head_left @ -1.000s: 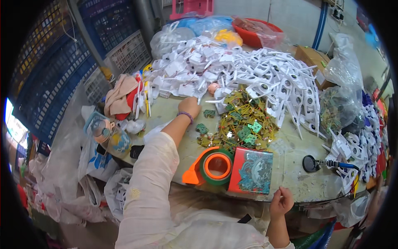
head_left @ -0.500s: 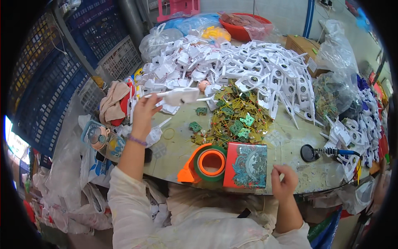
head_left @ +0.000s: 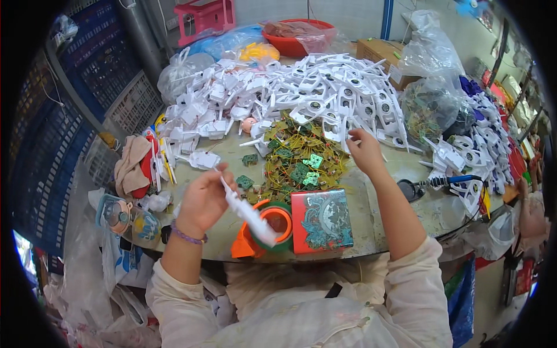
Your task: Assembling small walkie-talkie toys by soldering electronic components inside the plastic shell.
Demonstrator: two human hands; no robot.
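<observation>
My left hand [head_left: 204,198] is closed on the narrow end of a white plastic part [head_left: 250,217], which slants down to the right above an orange tape dispenser [head_left: 246,242] with a green roll. Farther forward, my right hand [head_left: 365,151] has its fingers apart, with nothing visible between them. It hovers at the right edge of a heap of green circuit boards with yellow wires [head_left: 301,159], beside the big pile of white plastic parts [head_left: 348,93]. A red box with a patterned grey-teal top [head_left: 322,221] lies right of the dispenser.
A blue-handled soldering iron [head_left: 455,180] rests in a coiled holder at right. More white parts [head_left: 487,145] are heaped beyond it. A red basin [head_left: 299,39], a cardboard box [head_left: 380,53] and plastic bags stand behind. At left are a beige cloth [head_left: 133,162] and blue crates [head_left: 52,191].
My left hand has come down and nearer with the white part, now tilted downward. My right hand has reached forward from beside the red box to the edge of the piles. The view has shifted.
</observation>
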